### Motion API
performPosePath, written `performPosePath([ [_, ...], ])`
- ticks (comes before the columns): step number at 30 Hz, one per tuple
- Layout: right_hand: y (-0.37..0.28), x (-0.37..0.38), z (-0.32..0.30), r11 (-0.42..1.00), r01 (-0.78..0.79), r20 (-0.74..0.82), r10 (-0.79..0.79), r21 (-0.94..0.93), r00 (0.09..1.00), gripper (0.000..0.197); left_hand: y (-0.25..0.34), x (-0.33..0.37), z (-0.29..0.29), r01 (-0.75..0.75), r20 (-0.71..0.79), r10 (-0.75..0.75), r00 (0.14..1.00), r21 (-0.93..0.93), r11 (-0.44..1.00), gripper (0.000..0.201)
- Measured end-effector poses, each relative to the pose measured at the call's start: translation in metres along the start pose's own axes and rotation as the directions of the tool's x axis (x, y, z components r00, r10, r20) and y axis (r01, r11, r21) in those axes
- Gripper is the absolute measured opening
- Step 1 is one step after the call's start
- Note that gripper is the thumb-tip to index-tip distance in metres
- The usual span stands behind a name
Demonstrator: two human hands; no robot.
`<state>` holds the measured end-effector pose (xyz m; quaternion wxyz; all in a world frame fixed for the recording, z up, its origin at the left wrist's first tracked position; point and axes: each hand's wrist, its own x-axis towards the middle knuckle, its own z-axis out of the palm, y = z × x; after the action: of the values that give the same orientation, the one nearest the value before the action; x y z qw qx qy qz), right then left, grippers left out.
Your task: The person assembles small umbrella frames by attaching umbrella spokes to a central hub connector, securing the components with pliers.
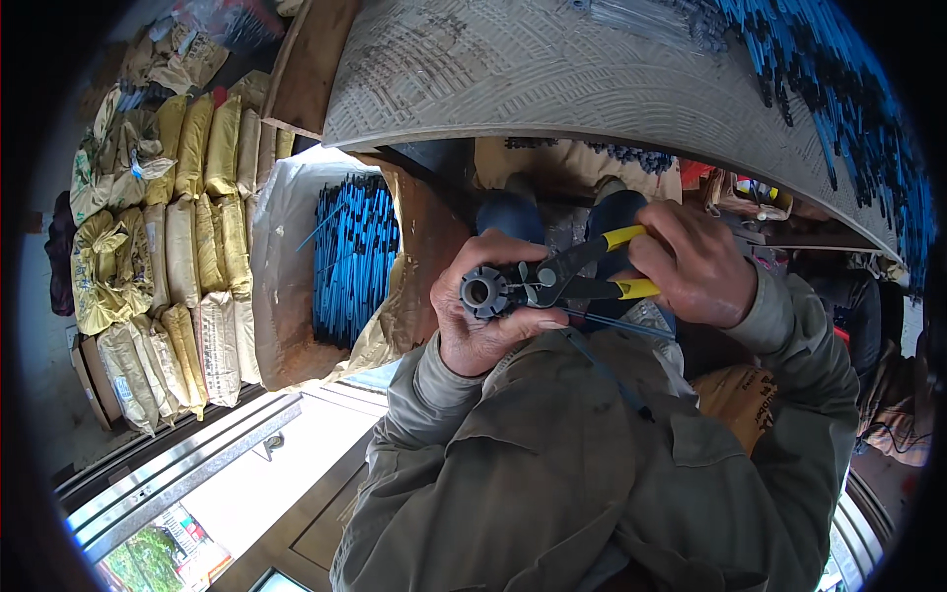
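A: Location of pliers (567,272)?
B: Centre of frame, between left hand (457,331) and right hand (702,264). Long axis roughly left to right, with spread yellow handles (637,289) rightward; head at slotted ring (464,293), in unclear contact.
A: State of hands?
B: Right: gripping the yellow handles. Left: curled around slotted ring, thumb beside pliers' head.
A: Appearance?
B: Black head, pale pivot on pliers; dark grey, notched rim, hollow centre on ring.

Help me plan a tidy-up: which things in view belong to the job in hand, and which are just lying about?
In the job:
yellow-handled pliers, in the right hand
round grey part, in the left hand
thin blue rods below the hands, apparently
box of blue rods, probably

Lying about, it seems:
stacked sacks at left
brown sack
bundled cloth at right
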<state>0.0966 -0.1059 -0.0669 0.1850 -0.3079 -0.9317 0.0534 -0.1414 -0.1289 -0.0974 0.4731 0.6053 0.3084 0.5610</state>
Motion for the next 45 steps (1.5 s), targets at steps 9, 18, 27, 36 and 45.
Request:
performPosePath([
  [9, -0.006, 0.002, -0.007, 0.996, -0.007, 0.003, 0.007, -0.084, 1.000, 0.027, 0.010, 0.000, -0.001, 0.086, -0.067, -0.085, 0.994, 0.021, 0.996, 0.055],
  [18, 0.000, 0.028, -0.057, 0.465, -0.566, 0.602, 0.085, 0.680, 0.794, 0.021, 0.009, -0.010, -0.008, 0.249, -0.039, -0.258, 0.965, -0.162, 0.955, 0.055],
  [27, -0.004, 0.017, -0.033, 0.864, -0.183, 0.339, 0.015, 0.470, 0.941, 0.021, 0.005, -0.004, -0.010, 0.126, 0.040, -0.121, 0.992, -0.130, 0.983, 0.054],
  [36, -0.022, 0.001, 0.044, 0.890, -0.066, -0.120, 0.134, 0.450, 0.984, 0.024, 0.000, 0.002, -0.010, 0.030, 0.062, -0.028, 0.998, -0.024, 0.999, 0.055],
  [45, 0.018, 0.028, -0.070, 0.874, -0.168, 0.430, -0.051, 0.455, 0.902, 0.025, 0.000, 0.003, -0.011, 0.030, 0.205, 0.001, 0.979, -0.145, 0.989, 0.058],
])
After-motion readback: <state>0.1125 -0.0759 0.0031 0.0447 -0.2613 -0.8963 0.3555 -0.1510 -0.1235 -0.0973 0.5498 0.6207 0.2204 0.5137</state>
